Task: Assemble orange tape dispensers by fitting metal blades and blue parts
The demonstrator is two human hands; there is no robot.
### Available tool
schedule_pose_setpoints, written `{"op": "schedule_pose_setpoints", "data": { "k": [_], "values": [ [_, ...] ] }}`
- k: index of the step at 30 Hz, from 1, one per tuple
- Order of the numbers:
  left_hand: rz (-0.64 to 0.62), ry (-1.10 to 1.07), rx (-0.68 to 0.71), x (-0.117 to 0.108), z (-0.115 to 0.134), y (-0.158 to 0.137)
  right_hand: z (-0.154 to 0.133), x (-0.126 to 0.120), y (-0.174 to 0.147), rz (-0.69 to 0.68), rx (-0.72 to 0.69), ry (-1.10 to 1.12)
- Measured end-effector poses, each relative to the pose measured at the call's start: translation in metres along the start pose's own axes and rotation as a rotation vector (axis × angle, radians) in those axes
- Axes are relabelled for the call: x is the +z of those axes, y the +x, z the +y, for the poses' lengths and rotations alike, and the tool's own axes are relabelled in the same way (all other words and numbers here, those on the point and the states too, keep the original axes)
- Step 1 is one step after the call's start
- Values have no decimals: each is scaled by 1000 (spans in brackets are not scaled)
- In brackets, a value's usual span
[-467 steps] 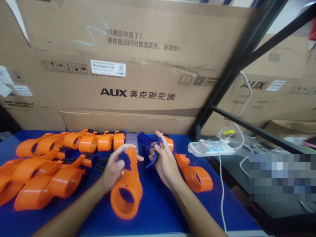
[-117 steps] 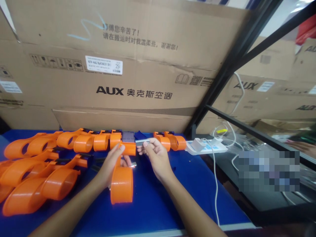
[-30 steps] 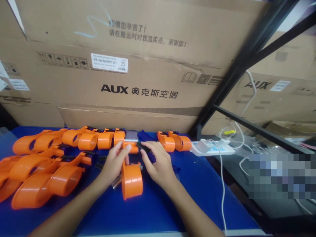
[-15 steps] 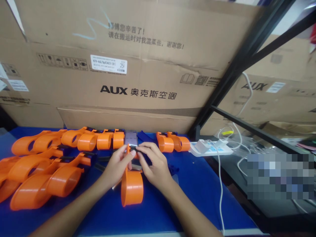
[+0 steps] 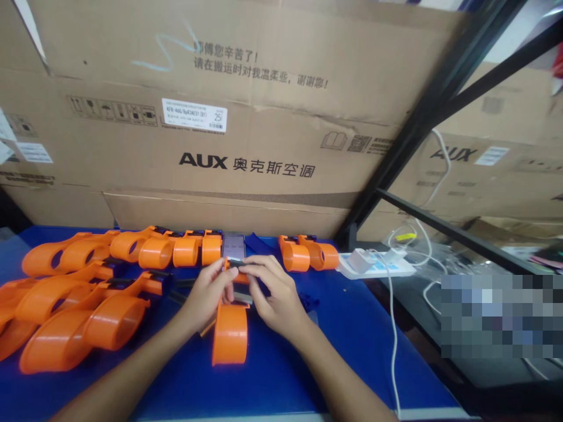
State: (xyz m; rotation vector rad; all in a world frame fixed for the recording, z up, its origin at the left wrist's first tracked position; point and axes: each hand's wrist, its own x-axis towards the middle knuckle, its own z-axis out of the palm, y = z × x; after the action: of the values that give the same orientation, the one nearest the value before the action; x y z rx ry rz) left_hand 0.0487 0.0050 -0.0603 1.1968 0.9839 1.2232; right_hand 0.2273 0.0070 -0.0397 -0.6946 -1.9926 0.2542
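Note:
Between my hands hangs an orange plastic ring piece [image 5: 231, 337], its round loop pointing down toward me. My left hand [image 5: 207, 292] is closed on the narrow upper end of it, thumb in front. The fingertips of my right hand [image 5: 278, 293] pinch a small black strip [image 5: 237, 264] lying across the top of that end. How firmly the strip sits there is hidden by my fingers. Just behind my hands stands a phone [image 5: 234, 244] with a lit screen. Dark flat strips [image 5: 179, 296] lie on the blue tabletop beside my left hand.
Several similar orange ring pieces [image 5: 116, 321] with black ends fill the left side and back edge; two more [image 5: 295, 257] lie right of the phone. A white power strip [image 5: 378, 262] with cables sits at the back right, by a black rack post [image 5: 396, 140]. Cardboard boxes [image 5: 264, 205] form the back.
The held ring piece has turned slightly and shifted a little left. My right fingers have moved slightly along the black strip, which now shows more clearly.

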Motion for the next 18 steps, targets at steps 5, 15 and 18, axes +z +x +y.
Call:
{"op": "schedule_pose_setpoints", "data": {
  "k": [5,15,18],
  "values": [
    [-15,-3,-6,-1,-4,1,-1,-1,0,-18,-2,23],
    [1,-47,-59,-3,-4,3,-6,-8,4,-39,74,149],
    [-3,-66,-88,-4,-5,5,-6,-10,5,-67,129,191]
  ]
}}
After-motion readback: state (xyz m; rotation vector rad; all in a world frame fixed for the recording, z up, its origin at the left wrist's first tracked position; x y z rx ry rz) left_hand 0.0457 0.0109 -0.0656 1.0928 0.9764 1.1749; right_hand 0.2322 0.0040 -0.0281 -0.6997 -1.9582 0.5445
